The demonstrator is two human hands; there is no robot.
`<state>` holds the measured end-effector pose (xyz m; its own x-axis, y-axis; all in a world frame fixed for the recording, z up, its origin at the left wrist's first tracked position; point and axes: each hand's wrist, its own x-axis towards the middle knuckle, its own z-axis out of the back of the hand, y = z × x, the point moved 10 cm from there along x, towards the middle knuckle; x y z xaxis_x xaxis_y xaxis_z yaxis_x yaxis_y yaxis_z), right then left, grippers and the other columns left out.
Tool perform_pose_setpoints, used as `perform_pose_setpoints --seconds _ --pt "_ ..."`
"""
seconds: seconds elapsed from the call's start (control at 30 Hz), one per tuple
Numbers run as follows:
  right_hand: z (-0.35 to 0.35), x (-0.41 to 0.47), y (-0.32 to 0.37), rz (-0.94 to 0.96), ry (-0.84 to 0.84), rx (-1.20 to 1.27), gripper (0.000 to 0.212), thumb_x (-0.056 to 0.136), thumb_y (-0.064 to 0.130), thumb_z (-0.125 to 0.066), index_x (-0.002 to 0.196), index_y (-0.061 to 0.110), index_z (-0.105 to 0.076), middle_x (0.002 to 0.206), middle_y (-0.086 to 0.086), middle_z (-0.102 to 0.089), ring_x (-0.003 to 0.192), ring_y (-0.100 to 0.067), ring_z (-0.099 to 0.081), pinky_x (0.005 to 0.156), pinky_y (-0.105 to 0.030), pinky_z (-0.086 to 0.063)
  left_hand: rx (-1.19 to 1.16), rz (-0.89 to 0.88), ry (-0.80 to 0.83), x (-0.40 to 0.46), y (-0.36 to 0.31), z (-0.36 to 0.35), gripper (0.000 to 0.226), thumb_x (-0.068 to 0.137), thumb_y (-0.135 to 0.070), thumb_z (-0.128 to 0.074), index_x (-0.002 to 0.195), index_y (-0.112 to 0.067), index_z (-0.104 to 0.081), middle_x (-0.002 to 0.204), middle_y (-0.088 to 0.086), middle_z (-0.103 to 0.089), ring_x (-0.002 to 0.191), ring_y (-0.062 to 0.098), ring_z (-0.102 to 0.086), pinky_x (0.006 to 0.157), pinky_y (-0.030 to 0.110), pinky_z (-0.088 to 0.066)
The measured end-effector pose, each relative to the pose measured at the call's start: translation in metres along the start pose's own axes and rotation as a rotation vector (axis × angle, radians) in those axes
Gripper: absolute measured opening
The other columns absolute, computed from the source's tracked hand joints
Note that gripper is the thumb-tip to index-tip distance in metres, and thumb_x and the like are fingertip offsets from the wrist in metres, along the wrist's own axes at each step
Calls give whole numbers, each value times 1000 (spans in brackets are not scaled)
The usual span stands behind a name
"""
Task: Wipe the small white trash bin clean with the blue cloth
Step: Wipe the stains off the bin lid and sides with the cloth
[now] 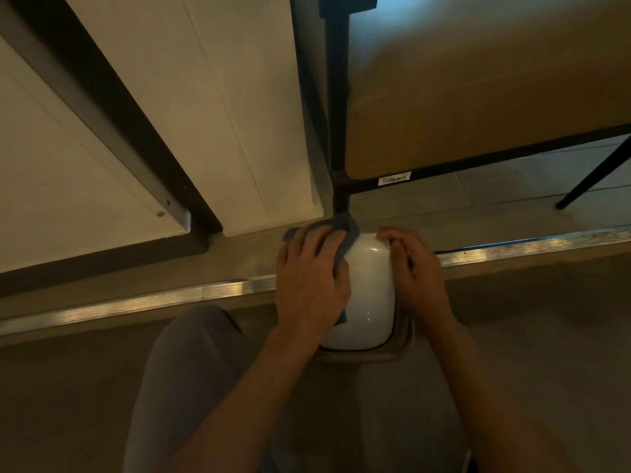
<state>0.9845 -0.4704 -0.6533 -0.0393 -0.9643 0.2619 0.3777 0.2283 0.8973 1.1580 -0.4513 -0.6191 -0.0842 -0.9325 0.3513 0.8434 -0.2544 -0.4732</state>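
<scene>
The small white trash bin (368, 288) lies tipped between my hands, its rounded body up and its grey rim toward me at the bottom. My left hand (310, 278) presses the blue cloth (345, 230) flat against the bin's left side; the cloth sticks out past my fingertips and below my palm. My right hand (416, 271) grips the bin's right side with curled fingers near the far corner.
A metal threshold strip (170, 295) runs across the floor just beyond my knees. A black table leg (338, 131) stands right behind the bin. White panels (205, 114) lean at the left, a wooden tabletop edge (478, 141) at the right. My grey-trousered leg (191, 387) is below.
</scene>
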Motion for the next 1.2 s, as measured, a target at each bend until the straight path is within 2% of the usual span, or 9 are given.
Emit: perform_pose_setpoints --seconds 0.13,0.37,0.5,0.6,0.73,0.87,0.93,1.07,1.2 --pt "-5 -5 -1 16 9 30 26 104 18 -42 121 13 -61 116 3 -64 111 -4 -60 93 -19 -47 69 -197 -2 -23 -14 1 43 95 -29 -52 135 -20 -61 142 3 -57 139 31 -45 118 56 -27" --pt "-8 -12 1 -43 -17 44 29 105 26 -42 129 17 -55 117 8 -61 107 0 -59 87 -16 -49 132 68 147 30 -3 -11 45 92 -39 -35 124 -23 -63 121 3 -66 112 24 -59 104 47 -42" --pt "1 -14 18 -6 3 71 36 105 9 -43 126 39 -44 117 22 -57 107 11 -58 85 -8 -46 72 -30 281 19 -28 -22 50 100 -56 -36 137 -29 -55 138 -1 -58 128 21 -50 115 50 -33" --pt "-7 -13 20 -61 53 60 35 107 19 -42 125 49 -42 122 19 -59 113 6 -57 90 -13 -49 -169 27 237 19 -19 0 50 102 -58 -29 136 -34 -56 141 -7 -54 126 14 -51 109 45 -41" --pt "-7 -10 20 -165 31 94 26 108 31 -38 131 38 -47 125 8 -60 115 -1 -57 94 -20 -48 -341 96 108 34 8 27 33 105 -34 -43 133 -30 -59 138 -4 -54 124 16 -51 101 35 -47" --pt "-8 5 27 -268 92 96 35 105 39 -43 135 24 -53 118 9 -63 110 -2 -59 91 -22 -49 -130 368 354 46 55 5 51 102 -55 -39 148 -33 -44 148 1 -51 134 29 -44 109 47 -40" --pt "-13 14 29 -316 166 70 40 103 41 -47 137 21 -53 119 4 -64 111 -10 -61 88 -23 -49 -83 448 475 47 67 -3 61 100 -65 -36 149 -29 -45 144 3 -56 132 30 -48 106 43 -42" --pt "-23 27 27 -363 321 -172 54 97 55 -50 141 23 -50 126 -4 -62 109 -15 -57 88 -29 -44 -199 412 540 52 53 -5 49 102 -51 -46 139 -21 -57 136 5 -62 119 22 -59 87 28 -44" --pt "-29 31 19 -401 341 -173 59 95 56 -54 143 21 -48 133 -5 -61 118 -19 -58 90 -29 -44 -330 377 502 58 39 -1 39 102 -37 -55 139 -23 -58 136 4 -63 121 19 -59 91 26 -47"
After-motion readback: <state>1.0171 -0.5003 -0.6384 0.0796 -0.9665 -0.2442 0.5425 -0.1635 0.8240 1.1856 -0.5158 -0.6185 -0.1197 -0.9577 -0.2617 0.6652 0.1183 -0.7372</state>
